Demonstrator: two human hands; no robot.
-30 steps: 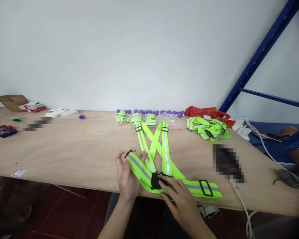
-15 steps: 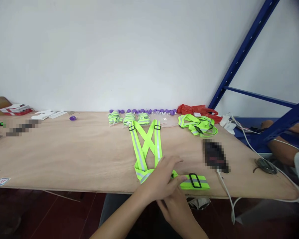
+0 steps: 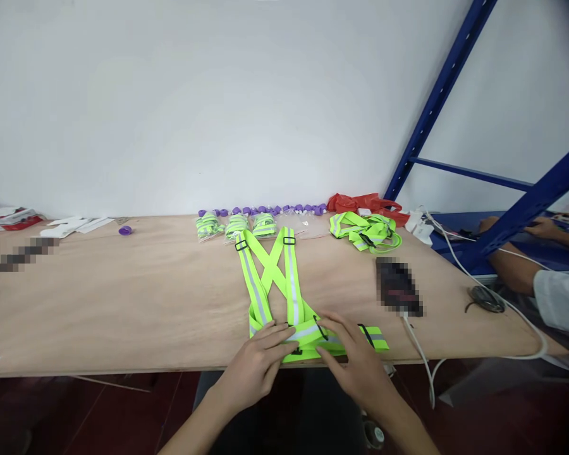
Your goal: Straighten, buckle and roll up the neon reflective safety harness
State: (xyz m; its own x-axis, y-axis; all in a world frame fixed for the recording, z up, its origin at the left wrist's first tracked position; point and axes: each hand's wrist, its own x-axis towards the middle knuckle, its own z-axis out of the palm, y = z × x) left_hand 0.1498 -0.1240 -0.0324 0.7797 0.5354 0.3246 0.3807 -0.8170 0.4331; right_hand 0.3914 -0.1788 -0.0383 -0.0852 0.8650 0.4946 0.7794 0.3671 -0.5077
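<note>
A neon-yellow reflective harness [image 3: 291, 284] lies at the front of the wooden table, its grey-striped straps crossed and its waist strap running sideways along the near edge. Black slide buckles [image 3: 289, 241] sit on the shoulder straps, with others on the waist part. My left hand [image 3: 260, 360] rests with flat, extended fingers on the left portion of the waist strap. Over the strap's right portion, my right hand [image 3: 353, 354] has its thumb and fingers apart, touching the strap around a buckle; its fingertips partly cover the fabric. The strap's end [image 3: 379, 338] sticks out to the right.
Bagged reflective straps [image 3: 237, 226] stand before a row of purple items [image 3: 265, 210] by the wall. Another loose harness [image 3: 365, 230] lies near a red plastic bag [image 3: 365, 203]. A pixelated dark object [image 3: 398, 285] trails a white cable [image 3: 422, 354]. Another person's arm [image 3: 512, 259] is beyond the blue frame [image 3: 436, 95].
My hands, crossed over each other before, have separated to left and right on the waist strap. A strap section with a buckle now lies folded across the harness's lower part. The view shifted slightly right.
</note>
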